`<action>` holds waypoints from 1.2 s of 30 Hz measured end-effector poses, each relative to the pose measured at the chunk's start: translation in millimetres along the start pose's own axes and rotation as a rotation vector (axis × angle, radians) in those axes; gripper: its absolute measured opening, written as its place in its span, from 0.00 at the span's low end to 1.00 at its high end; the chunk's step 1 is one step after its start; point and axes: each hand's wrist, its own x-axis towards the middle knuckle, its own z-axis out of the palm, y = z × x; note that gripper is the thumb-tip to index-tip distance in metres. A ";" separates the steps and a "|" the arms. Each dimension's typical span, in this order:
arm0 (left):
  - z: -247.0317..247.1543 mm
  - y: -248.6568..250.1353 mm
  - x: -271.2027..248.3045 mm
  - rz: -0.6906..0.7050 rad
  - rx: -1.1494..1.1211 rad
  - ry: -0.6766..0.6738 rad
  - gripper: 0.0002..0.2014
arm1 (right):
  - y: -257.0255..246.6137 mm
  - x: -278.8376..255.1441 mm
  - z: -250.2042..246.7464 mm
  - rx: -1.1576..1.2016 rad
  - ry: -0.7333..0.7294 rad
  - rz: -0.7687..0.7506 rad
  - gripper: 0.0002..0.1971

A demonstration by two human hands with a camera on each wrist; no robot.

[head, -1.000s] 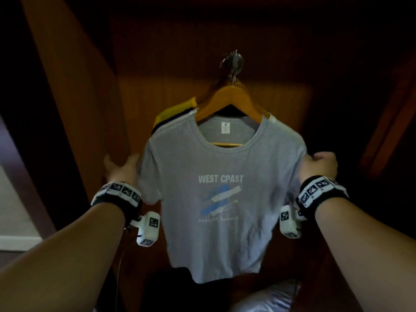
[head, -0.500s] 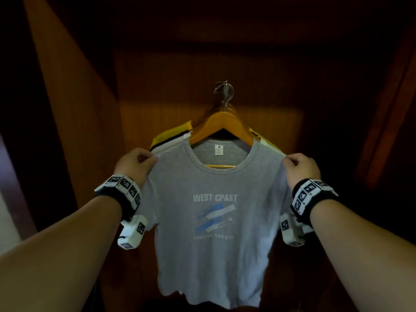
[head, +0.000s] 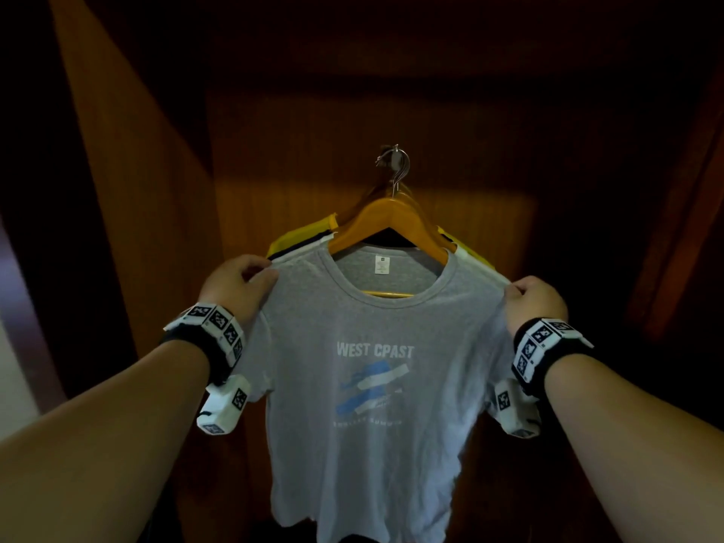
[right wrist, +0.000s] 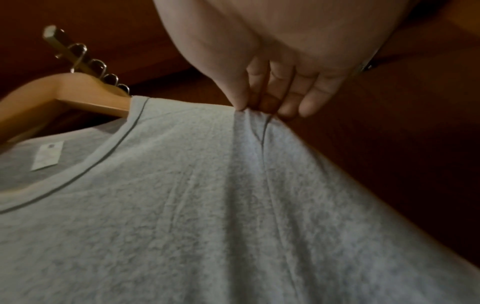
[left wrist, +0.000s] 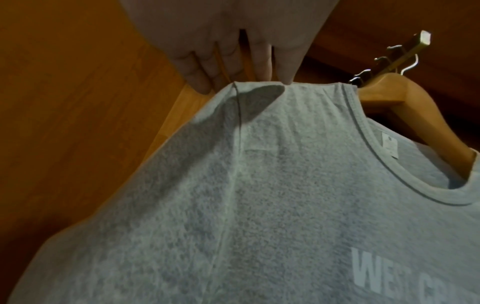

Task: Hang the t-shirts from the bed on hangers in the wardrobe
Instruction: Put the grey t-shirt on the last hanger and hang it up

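A grey t-shirt [head: 364, 327] printed WEST CPAST hangs on a wooden hanger [head: 391, 221] from the wardrobe rail [head: 393, 158]. My left hand [head: 239, 284] pinches the shirt's left shoulder seam; in the left wrist view the left hand [left wrist: 249, 67] pinches the fabric [left wrist: 259, 164] by its top edge. My right hand [head: 534, 299] pinches the right shoulder; in the right wrist view the right hand [right wrist: 270, 98] bunches the cloth [right wrist: 207, 185] into a small fold. The hanger [right wrist: 52, 94] and hanger [left wrist: 405, 98] show in both wrist views.
Behind the grey shirt hang other garments, yellow [head: 297, 239], dark and white, on more hangers. Several metal hooks [right wrist: 98, 65] sit along the rail. Wooden wardrobe walls [head: 129, 229] close in at left, back and right; the space below is dark.
Both hands rose from the sleeves to the shoulder seams and now pinch them. The view has tilted so the shirt sits lower in frame.
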 end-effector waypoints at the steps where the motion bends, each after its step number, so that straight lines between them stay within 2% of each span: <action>1: 0.9 2.7 0.1 0.016 0.023 -0.008 0.09 | -1.3 0.7 0.0 -0.003 0.012 -0.016 0.08; 4: 4.3 11.0 1.7 0.070 0.093 -0.042 0.11 | -6.5 -1.5 -0.4 0.079 0.013 -0.108 0.11; 8: 9.8 15.6 4.7 0.069 0.105 -0.081 0.14 | -6.7 -7.1 -2.9 0.106 -0.034 -0.166 0.14; 17: 10.8 12.9 8.7 0.063 0.170 -0.142 0.16 | 1.4 -11.1 -4.9 0.033 -0.026 -0.124 0.15; 21: 8.2 20.0 9.3 0.063 0.201 -0.170 0.18 | -7.6 -14.8 -10.0 -0.023 -0.011 -0.086 0.12; 25: 13.7 33.6 8.6 0.156 0.253 -0.189 0.22 | -30.6 -18.3 -11.4 0.046 -0.045 -0.236 0.16; 29: 24.0 46.9 6.4 0.258 0.293 -0.216 0.25 | -45.6 -23.2 -5.7 -0.007 -0.090 -0.409 0.17; 36: 29.9 45.2 8.8 0.262 0.291 -0.271 0.28 | -38.2 -23.6 -11.8 -0.067 -0.019 -0.396 0.14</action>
